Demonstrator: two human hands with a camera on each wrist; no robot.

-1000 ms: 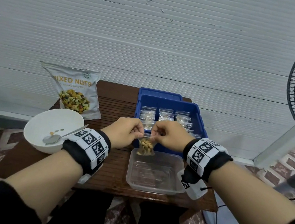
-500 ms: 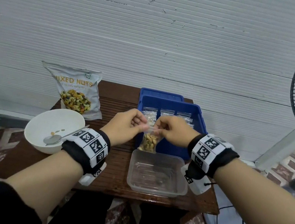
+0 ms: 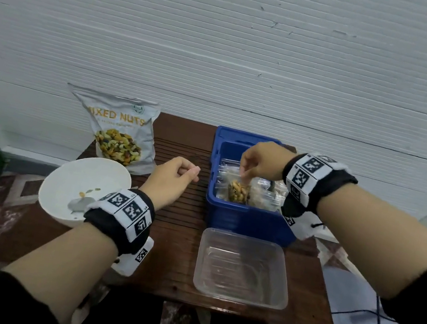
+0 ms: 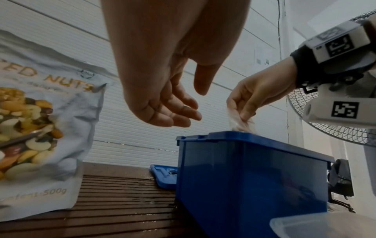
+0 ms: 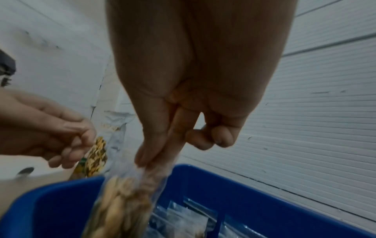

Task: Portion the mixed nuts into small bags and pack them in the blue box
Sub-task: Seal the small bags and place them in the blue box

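From the head camera, I judged the packing step was in hand: my right hand (image 3: 259, 162) hung over the blue box (image 3: 242, 217) on the table (image 3: 178, 212), its grip pinched on the top of a small bag (image 3: 238, 191) of nuts that reached down among the packed bags (image 3: 268, 196) inside. My left hand (image 3: 172, 180) floated to the left of the box above the table, fingers loosely curled and holding nothing. The white bowl (image 3: 67, 185) held only a few nuts, with the mixed nuts pouch (image 3: 120, 132) behind it and a clear tray (image 3: 243, 265) nearer me.

From the left wrist, my left hand (image 4: 162, 99) showed a slack, half-open grip, palm down, apart from everything. Beyond it my right hand (image 4: 258, 95) pinched the bag (image 4: 240, 124) just above the rim of the blue box (image 4: 250, 177).

From the right wrist, thumb and fingers (image 5: 154, 151) pointed straight down, narrow on the bag's (image 5: 122, 201) top edge, the two last fingers tucked. The bag's lower part sat inside the blue box (image 5: 254, 190), against its left wall.

Next, I reckoned, the bag wanted lowering upright beside its neighbours, then a release.
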